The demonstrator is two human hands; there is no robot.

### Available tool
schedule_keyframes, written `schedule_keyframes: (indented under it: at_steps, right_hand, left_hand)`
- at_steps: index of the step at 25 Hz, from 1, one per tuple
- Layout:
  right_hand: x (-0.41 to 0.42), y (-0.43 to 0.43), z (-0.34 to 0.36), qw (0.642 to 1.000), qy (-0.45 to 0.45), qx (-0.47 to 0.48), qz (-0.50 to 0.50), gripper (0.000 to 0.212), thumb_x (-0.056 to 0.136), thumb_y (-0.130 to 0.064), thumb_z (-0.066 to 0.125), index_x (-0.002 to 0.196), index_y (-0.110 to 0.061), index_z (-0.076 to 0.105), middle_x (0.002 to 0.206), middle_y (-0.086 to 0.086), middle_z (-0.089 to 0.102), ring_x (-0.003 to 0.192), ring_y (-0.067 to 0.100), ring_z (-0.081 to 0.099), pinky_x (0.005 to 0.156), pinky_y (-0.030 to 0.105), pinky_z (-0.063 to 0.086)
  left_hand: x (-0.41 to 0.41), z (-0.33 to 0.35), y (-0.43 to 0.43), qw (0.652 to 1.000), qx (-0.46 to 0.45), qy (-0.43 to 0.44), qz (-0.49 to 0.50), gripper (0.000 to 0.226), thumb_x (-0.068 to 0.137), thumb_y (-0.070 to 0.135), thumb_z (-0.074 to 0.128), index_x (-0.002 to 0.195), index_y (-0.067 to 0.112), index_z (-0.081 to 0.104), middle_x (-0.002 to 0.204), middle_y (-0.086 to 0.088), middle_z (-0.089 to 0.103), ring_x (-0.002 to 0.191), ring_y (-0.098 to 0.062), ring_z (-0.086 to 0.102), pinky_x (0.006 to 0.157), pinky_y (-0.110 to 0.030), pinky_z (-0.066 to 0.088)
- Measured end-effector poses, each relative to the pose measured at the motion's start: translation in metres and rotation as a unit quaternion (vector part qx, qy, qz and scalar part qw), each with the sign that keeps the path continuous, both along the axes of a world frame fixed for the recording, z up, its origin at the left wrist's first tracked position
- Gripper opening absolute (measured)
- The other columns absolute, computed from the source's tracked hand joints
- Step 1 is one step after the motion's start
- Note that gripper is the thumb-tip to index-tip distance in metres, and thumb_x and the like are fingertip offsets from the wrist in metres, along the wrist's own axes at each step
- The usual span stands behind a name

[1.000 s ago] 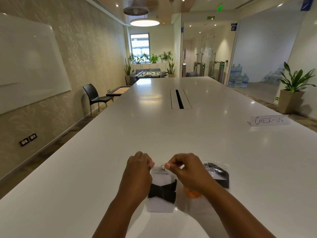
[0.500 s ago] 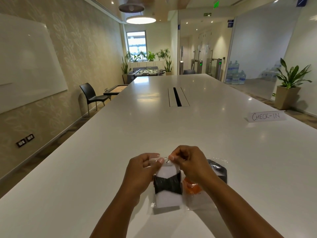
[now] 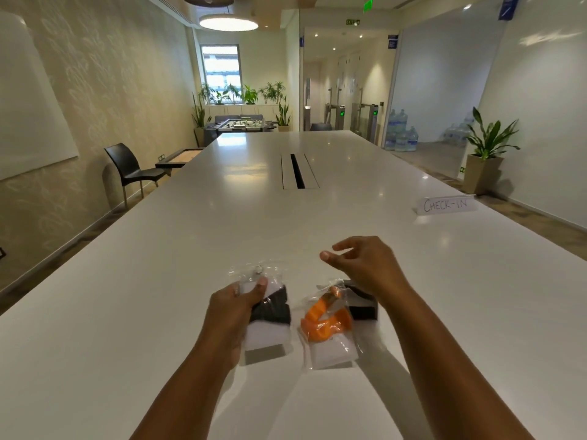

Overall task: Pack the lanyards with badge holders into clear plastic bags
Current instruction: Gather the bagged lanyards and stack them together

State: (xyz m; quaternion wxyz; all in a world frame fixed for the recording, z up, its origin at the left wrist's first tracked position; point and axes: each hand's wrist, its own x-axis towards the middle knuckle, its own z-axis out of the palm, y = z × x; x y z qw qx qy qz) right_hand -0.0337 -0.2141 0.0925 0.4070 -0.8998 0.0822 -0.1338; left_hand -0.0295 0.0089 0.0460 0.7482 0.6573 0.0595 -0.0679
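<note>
head view: left hand (image 3: pixel 235 309) gripped bagged black lanyard (image 3: pixel 270 309) at near end of table (image 3: pixel 190 249); right hand (image 3: pixel 365 265) hovered empty, fingers loose, just far of bagged orange lanyard (image 3: pixel 327 322). i judged best: lay it flat, left of orange.

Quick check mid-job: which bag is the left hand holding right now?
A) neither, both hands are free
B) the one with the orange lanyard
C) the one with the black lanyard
C: the left hand grips the bag with the black lanyard, while the orange-lanyard bag lies on the table beside it and the right hand hovers open, holding nothing.
</note>
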Motion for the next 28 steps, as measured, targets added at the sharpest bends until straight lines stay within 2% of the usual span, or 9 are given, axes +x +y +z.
schedule_keyframes:
  at_steps: [4,7,10,14,17,20,22,25,28]
  right_hand:
    - [-0.011,-0.031,0.006,0.974,0.207,-0.093,0.013,0.046,0.071,-0.052,0.079,0.081,-0.008,0.071,0.07,0.006,0.074,0.066,0.019,0.073,0.068,0.034,0.062]
    - [-0.018,-0.016,0.0,0.938,0.328,-0.092,0.071,0.049,0.072,-0.047,0.08,0.091,-0.004,0.067,0.06,0.008,0.073,0.053,0.02,0.072,0.053,0.029,0.061]
    - [-0.014,0.003,-0.006,0.944,0.304,-0.095,0.086,0.034,0.069,-0.025,0.085,0.09,-0.004,0.07,0.076,0.012,0.076,0.066,0.026,0.075,0.062,0.037,0.063]
    - [-0.009,0.005,-0.005,0.962,0.265,-0.039,0.061,0.056,0.065,-0.014,0.087,0.11,-0.016,0.054,0.094,0.007,0.065,0.082,0.025,0.072,0.076,0.042,0.061]
    - [-0.011,0.006,-0.001,0.968,0.22,0.094,0.077,0.059,0.069,-0.003,0.083,0.112,-0.02,0.047,0.086,0.007,0.066,0.068,0.018,0.071,0.07,0.037,0.062]
    - [-0.01,0.017,-0.006,0.964,0.192,0.145,0.115,0.058,0.071,0.002,0.08,0.111,-0.018,0.045,0.077,0.007,0.07,0.059,0.018,0.071,0.063,0.033,0.062]
    - [-0.009,0.026,-0.01,0.962,0.187,0.15,0.128,0.057,0.072,0.001,0.08,0.113,-0.019,0.045,0.078,0.007,0.071,0.06,0.017,0.071,0.063,0.031,0.061]
    - [-0.005,0.022,-0.014,0.964,0.174,0.148,0.136,0.051,0.07,-0.01,0.084,0.108,-0.02,0.052,0.079,0.008,0.074,0.062,0.017,0.073,0.061,0.028,0.061]
    - [-0.001,-0.006,-0.016,0.991,0.099,0.084,0.026,0.05,0.065,-0.039,0.087,0.1,-0.017,0.059,0.079,0.004,0.074,0.066,0.017,0.073,0.063,0.031,0.061]
  left_hand:
    - [0.003,-0.003,0.004,0.994,-0.072,0.073,-0.049,0.034,0.082,0.024,0.073,0.108,0.002,0.067,0.096,-0.022,0.074,0.082,-0.038,0.072,0.065,-0.049,0.059]
    - [-0.008,-0.011,-0.02,0.987,-0.067,0.115,-0.089,0.039,0.079,0.021,0.075,0.11,-0.002,0.065,0.095,-0.023,0.074,0.082,-0.038,0.072,0.07,-0.05,0.059]
    - [-0.018,-0.019,-0.038,0.988,-0.058,0.1,-0.103,0.036,0.081,0.023,0.074,0.11,0.003,0.066,0.097,-0.022,0.074,0.086,-0.039,0.072,0.074,-0.052,0.059]
    - [-0.015,-0.024,-0.037,0.99,-0.074,0.073,-0.092,0.037,0.085,0.027,0.071,0.117,0.012,0.063,0.104,-0.019,0.073,0.095,-0.041,0.07,0.085,-0.064,0.053]
    - [-0.01,-0.019,-0.033,0.993,-0.104,0.034,-0.043,0.042,0.076,0.031,0.075,0.115,0.02,0.063,0.105,-0.016,0.073,0.095,-0.039,0.07,0.08,-0.067,0.053]
    - [-0.008,-0.016,-0.03,0.993,-0.117,0.007,0.004,0.051,0.076,0.026,0.077,0.121,0.03,0.052,0.11,-0.014,0.068,0.095,-0.039,0.069,0.071,-0.061,0.057]
    - [-0.008,-0.016,-0.027,0.993,-0.115,0.011,0.02,0.063,0.073,0.024,0.081,0.126,0.031,0.047,0.112,-0.015,0.064,0.096,-0.039,0.067,0.069,-0.059,0.058]
    - [-0.007,-0.014,-0.021,0.989,-0.136,0.041,-0.05,0.056,0.068,0.028,0.081,0.119,0.014,0.063,0.104,-0.02,0.07,0.087,-0.036,0.071,0.063,-0.045,0.059]
    - [-0.006,-0.019,-0.022,0.987,-0.126,0.08,-0.063,0.048,0.064,0.027,0.081,0.108,0.009,0.07,0.097,-0.018,0.074,0.083,-0.034,0.073,0.061,-0.039,0.058]
